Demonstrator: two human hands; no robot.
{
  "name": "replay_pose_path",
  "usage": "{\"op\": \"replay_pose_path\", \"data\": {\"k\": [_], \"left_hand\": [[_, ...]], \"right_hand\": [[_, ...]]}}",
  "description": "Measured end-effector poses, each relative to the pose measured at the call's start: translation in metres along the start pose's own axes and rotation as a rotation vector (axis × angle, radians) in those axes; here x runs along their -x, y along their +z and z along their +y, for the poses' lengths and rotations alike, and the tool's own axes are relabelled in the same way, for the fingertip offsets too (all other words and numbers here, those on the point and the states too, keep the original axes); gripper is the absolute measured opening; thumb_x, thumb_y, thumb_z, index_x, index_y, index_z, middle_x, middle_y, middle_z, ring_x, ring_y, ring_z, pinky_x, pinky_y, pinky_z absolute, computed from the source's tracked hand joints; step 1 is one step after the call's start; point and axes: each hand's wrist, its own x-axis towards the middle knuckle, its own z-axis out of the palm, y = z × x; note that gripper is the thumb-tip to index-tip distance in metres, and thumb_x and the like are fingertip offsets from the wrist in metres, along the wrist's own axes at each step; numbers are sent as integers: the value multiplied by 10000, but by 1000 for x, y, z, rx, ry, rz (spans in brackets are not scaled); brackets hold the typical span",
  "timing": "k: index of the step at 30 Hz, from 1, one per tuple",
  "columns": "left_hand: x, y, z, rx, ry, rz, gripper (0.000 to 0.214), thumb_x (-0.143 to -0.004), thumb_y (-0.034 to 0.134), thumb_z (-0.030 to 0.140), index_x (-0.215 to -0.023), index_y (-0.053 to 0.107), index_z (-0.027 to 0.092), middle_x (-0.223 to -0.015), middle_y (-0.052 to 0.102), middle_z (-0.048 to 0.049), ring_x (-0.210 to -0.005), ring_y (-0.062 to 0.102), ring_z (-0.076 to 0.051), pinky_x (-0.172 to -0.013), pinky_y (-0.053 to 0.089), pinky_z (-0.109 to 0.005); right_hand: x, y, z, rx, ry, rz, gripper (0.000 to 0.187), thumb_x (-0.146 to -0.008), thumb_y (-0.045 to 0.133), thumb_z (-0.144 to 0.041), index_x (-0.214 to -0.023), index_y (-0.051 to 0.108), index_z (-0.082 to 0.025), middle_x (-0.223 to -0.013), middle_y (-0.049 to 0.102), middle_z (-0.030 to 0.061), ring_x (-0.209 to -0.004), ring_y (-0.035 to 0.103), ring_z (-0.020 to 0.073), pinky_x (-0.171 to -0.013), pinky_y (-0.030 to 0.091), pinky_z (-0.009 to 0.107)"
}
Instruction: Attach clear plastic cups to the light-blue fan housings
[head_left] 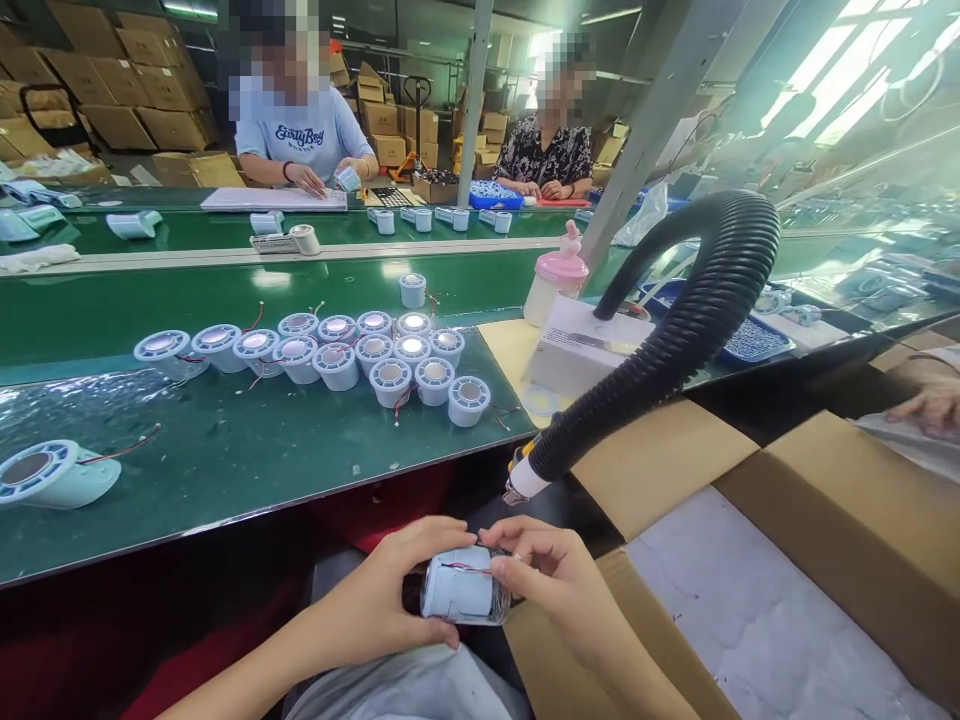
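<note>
Over my lap, my left hand (405,580) is wrapped round a light blue cylindrical housing (461,585) lying on its side. A thin red wire (466,568) runs along the housing's upper side to my right thumb. With thumb and fingers closed, my right hand (551,570) pinches the wire at the housing's right end, where a clear rim shows. On the green bench ahead, several similar light blue housings (336,366) stand in a cluster, round silver discs facing up, and some trail wires. One more housing (82,478) sits at the bench's left.
A black flexible hose (690,290) arches down to a metal tip above my right hand. Open cardboard box (847,500) lies at right; white box (581,345) and pink-lidded bottle (559,280) stand behind the hose. Two people (300,140) sit across the conveyor (187,285).
</note>
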Motion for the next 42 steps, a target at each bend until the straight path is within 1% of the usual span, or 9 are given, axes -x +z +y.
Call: {"op": "replay_pose_path", "data": {"k": [4,6,9,14,20,25,30,35,42], "left_hand": [[5,3,2,296,-112,-6,677,-665,797,211,-1277,532,332,-1365,475,-59,-1223,503,-270,-1010,463,-399],[6,5,2,480,-130,9,674,-671,802,250,-1279,516,299,-1371,478,-82,-1196,533,-271,-1001,468,-413],[7,7,3,691,-124,-18,677,-668,818,327,-1269,511,278,-1330,530,-94,-1170,554,-274,-989,466,-426],[13,4,8,548,-129,-34,710,-644,825,409,-1285,531,328,-1335,539,-63,-1150,561,-279,-989,466,-412],[18,-7,21,269,-15,-28,710,-658,816,391,-1306,528,365,-1411,480,-46,-1292,453,-298,-1045,437,-389],[22,-9,23,99,-13,-18,772,-641,834,360,-1338,503,343,-1428,470,-66,-1340,395,-314,-1154,284,-474],[23,-5,16,250,-83,-42,808,-637,841,319,-1355,471,344,-1469,412,-64,-1362,375,-300,-1141,317,-456],[-10,2,2,636,-85,20,887,-567,884,337,-1348,466,288,-1391,510,-99,-1250,513,-284,-1057,414,-403],[-75,7,-4,617,-109,-3,743,-565,875,381,-1208,594,135,-1173,663,-136,-1109,594,-299,-965,454,-394]], "right_hand": [[5,-4,2,-88,-24,-49,426,-651,772,-561,-546,648,-167,-979,696,123,-926,662,252,-776,559,345],[10,-5,3,37,-138,-99,352,-613,828,-499,-782,740,-202,-1141,663,125,-1059,628,279,-873,548,378],[18,-6,5,358,-345,-137,454,-658,836,-316,-1086,699,-250,-1259,608,117,-1182,564,276,-992,492,386],[25,-11,6,484,-433,-165,374,-703,809,-311,-1037,674,-214,-1275,601,122,-1162,584,266,-985,497,326],[28,-12,0,214,-240,-196,461,-680,827,-353,-1066,607,-228,-1194,647,69,-1022,645,218,-852,554,265],[29,-8,-4,66,-164,-219,434,-671,833,-357,-1030,614,-247,-1067,661,15,-930,646,171,-817,558,239],[25,-7,-2,-76,-67,-244,466,-668,832,-391,-1050,611,-241,-1065,647,28,-943,636,175,-803,548,250],[14,1,34,-480,-51,-119,500,-625,867,-385,-1018,596,-235,-1076,652,33,-936,625,164,-747,519,222],[-4,15,92,-659,-167,179,548,-660,809,-524,-1049,531,-256,-974,657,-13,-829,605,98,-704,481,172]]}}
